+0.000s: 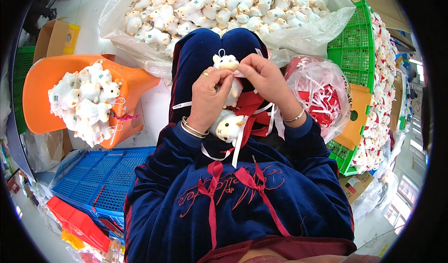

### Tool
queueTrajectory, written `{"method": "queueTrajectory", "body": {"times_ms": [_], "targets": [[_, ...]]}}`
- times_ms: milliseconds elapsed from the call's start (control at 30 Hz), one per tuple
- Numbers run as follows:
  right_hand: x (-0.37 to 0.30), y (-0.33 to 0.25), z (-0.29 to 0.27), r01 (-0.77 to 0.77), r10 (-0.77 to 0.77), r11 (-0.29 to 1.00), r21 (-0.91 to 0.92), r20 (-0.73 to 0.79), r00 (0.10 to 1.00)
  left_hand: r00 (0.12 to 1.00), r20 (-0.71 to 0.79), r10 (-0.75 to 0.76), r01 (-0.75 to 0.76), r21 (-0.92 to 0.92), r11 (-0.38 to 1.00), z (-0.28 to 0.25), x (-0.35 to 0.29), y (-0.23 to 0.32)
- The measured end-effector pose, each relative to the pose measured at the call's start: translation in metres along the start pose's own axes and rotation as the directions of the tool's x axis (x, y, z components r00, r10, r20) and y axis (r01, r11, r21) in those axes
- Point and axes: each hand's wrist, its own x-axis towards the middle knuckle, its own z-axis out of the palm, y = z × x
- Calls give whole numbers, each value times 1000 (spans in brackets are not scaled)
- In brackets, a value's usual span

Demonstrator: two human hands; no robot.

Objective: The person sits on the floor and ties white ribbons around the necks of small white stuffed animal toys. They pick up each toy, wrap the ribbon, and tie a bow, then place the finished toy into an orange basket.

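Note:
Between my knees a small white plush sheep [227,62] with a hanging loop on its head stands upright in my hands. My left hand [211,95] is closed around its left side, fingers pinched near the neck. My right hand [264,76] pinches a thin white ribbon at the sheep's neck. A second plush sheep [227,126] lies in my lap, just below my left fingers. Red cloth pieces [249,103] and white ribbons [239,144] lie across my lap beside it. The fingers cover part of the held sheep's body.
A large clear plastic bag [308,34] full of white plush toys lies ahead. An orange stool [37,100] on the left carries several sheep. At the right are a bag of red cloth and ribbons [322,100] and a green crate [352,48]. Blue crates [100,183] sit lower left.

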Motion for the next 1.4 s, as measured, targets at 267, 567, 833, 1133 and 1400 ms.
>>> {"method": "queueTrajectory", "body": {"times_ms": [267, 567, 833, 1133, 1400], "targets": [[5, 2, -64, -63, -95, 911, -407, -356, 930, 999, 27, -29, 30, -42, 999, -3, 0, -1], [-13, -17, -46, -242, 247, 969, -59, 111, 963, 999, 40, -30, 32, -51, 998, -3, -1, -3], [-13, 13, 4, -225, 218, 804, 551, 79, 973, 998, 52, -39, 43, -78, 996, -4, -1, -1], [-11, 13, -14, -354, 288, 855, 378, 220, 932, 999, 47, -26, 28, -59, 998, -4, 0, -2], [-12, 6, -4, -256, 244, 627, 735, 127, 961, 998, 49, -31, 34, -55, 998, -4, -1, -2]]}}
